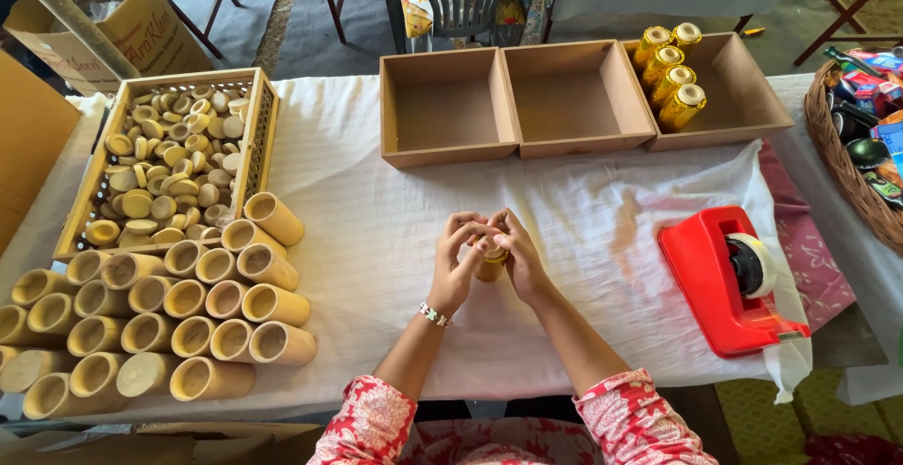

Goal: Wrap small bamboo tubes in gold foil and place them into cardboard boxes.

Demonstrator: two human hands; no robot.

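Gold-wrapped tube point(490, 266) sits clasped between the left hand point(455, 260) and right hand point(519, 256), fingers of both curled around it above the white cloth point(376, 230), bamboo tubes point(169, 319) lying well off beyond the left hand.

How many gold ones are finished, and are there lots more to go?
Four gold-wrapped tubes lie finished in the right-hand box. Both hands, left hand and right hand, hold another gold tube. Two boxes are empty, and a big pile of plain bamboo tubes waits.
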